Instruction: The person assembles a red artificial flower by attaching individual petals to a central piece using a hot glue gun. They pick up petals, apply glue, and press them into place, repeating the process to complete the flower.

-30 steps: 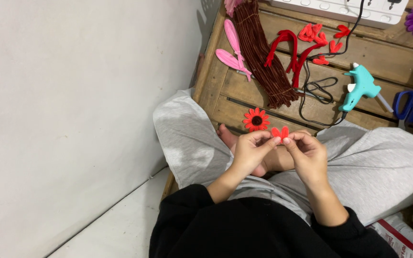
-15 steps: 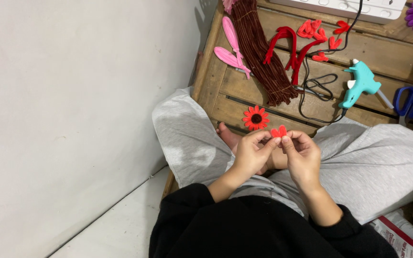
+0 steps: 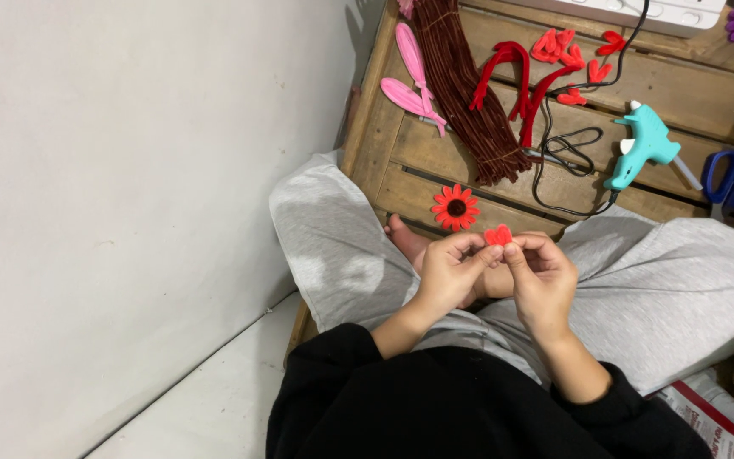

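Hands unmoved; left hand (image 3: 452,274), right hand (image 3: 544,280) fingers both still pinching red petal piece (image 3: 498,235).

The slatted pallet (image 3: 469,157) is bare, rough, matt wood. On it, above the red flower (image 3: 456,207), lies a fuzzy brown bundle of pipe cleaners (image 3: 469,93). Right of the bundle, the teal glue gun (image 3: 643,144) looks like smooth plastic with a slight sheen. The grey trousers (image 3: 673,289) are soft matt cloth; the petal piece (image 3: 498,235) looks matt and fuzzy.
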